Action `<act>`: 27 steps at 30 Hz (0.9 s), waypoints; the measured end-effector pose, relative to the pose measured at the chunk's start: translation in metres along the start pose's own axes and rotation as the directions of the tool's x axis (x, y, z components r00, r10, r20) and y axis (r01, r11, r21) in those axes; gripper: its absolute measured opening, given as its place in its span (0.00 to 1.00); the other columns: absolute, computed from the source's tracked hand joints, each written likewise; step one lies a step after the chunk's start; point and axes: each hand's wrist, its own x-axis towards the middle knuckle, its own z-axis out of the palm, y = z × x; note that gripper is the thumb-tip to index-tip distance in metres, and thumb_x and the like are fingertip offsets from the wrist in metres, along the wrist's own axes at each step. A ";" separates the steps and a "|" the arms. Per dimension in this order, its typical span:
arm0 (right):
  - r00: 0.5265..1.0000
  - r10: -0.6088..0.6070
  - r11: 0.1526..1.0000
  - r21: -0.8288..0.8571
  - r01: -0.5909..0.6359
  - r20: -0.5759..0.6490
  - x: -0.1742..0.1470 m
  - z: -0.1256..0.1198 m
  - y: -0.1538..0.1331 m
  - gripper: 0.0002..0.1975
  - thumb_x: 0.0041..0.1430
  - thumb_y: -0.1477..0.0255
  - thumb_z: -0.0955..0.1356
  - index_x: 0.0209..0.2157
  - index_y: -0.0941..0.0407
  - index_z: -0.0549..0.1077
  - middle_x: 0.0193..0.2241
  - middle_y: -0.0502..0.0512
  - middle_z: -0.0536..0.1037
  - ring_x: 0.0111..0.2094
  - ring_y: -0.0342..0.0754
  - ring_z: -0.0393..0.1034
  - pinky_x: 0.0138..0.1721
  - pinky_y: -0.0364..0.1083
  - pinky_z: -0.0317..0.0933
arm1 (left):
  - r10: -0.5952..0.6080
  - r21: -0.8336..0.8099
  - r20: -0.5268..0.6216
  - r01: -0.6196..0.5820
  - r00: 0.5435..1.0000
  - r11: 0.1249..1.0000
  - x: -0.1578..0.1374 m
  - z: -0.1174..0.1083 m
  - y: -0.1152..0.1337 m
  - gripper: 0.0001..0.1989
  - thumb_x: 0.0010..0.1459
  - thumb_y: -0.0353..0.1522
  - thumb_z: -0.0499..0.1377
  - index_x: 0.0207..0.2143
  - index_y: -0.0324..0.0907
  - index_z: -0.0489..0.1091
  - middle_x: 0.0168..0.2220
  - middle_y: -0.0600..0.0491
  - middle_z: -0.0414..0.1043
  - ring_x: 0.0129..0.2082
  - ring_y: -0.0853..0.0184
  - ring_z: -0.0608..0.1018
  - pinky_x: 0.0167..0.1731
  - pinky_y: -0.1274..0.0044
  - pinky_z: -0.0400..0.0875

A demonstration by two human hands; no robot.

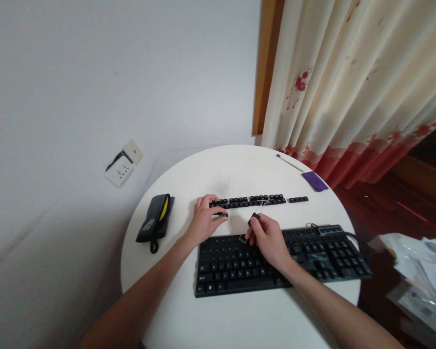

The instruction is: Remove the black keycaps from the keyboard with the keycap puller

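My left hand [204,219] is at the left end of the loose keycaps, with its thumb and index finger closed about a small black keycap [223,214] at the tabletop. Just beyond those fingers, black keycaps [239,202] lie in two lined-up rows. My right hand [267,235] grips a wire keycap puller [254,219] by its black middle, with wire loops sticking out at both ends. Below it lies a black keyboard [247,274], whose upper left rows look stripped of their caps. My right wrist passes over the keyboard's middle.
A dark pouch with a yellow patch [155,218] lies at the table's left. A purple cloth [314,181] and a thin brush [289,163] lie near the right rim. The round white table [189,169] stands by a wall with a socket [119,169]. Plastic bags [417,271] are at right.
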 end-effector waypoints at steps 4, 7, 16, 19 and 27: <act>1.000 -0.017 1.000 -0.020 0.017 0.002 -0.001 0.000 -0.001 0.18 0.67 0.60 0.62 0.26 0.56 0.67 0.21 0.51 0.74 0.19 0.42 0.66 0.21 0.40 0.57 | -0.006 0.066 0.035 0.004 0.999 0.998 0.001 0.009 -0.006 0.05 0.52 0.35 0.69 0.34 0.52 0.80 0.52 0.52 0.63 0.53 0.55 0.63 0.54 0.59 0.60; 1.000 -0.018 1.000 -0.025 0.018 0.004 0.000 -0.001 -0.001 0.19 0.68 0.59 0.62 0.26 0.56 0.68 0.21 0.51 0.74 0.19 0.42 0.66 0.21 0.40 0.56 | 0.004 0.081 0.030 -0.007 1.000 0.997 0.000 0.012 -0.006 0.05 0.52 0.35 0.69 0.34 0.51 0.80 0.52 0.51 0.63 0.52 0.55 0.63 0.54 0.59 0.60; 0.999 -0.031 1.000 -0.007 0.031 0.008 0.000 -0.001 -0.002 0.19 0.68 0.60 0.62 0.27 0.56 0.68 0.21 0.50 0.74 0.20 0.42 0.66 0.21 0.41 0.57 | -0.025 0.118 -0.038 0.029 0.999 0.993 0.003 0.018 -0.007 0.24 0.47 0.33 0.72 0.48 0.51 0.74 0.55 0.49 0.61 0.53 0.53 0.64 0.54 0.61 0.62; 0.999 -0.035 0.999 -0.005 0.035 0.008 -0.001 -0.001 -0.001 0.18 0.68 0.60 0.62 0.27 0.56 0.69 0.21 0.50 0.74 0.20 0.42 0.66 0.22 0.41 0.57 | -0.054 0.149 -0.067 0.064 0.996 0.987 0.003 0.019 -0.007 0.27 0.46 0.33 0.72 0.50 0.50 0.72 0.55 0.49 0.61 0.52 0.53 0.64 0.54 0.60 0.62; 0.999 -0.042 0.999 -0.019 0.042 0.015 -0.001 -0.002 0.000 0.19 0.68 0.60 0.62 0.27 0.56 0.69 0.21 0.51 0.74 0.20 0.42 0.66 0.22 0.41 0.58 | -0.093 0.192 -0.102 0.111 0.990 0.975 0.004 0.022 -0.008 0.28 0.47 0.34 0.71 0.52 0.50 0.70 0.55 0.49 0.61 0.52 0.53 0.65 0.52 0.61 0.62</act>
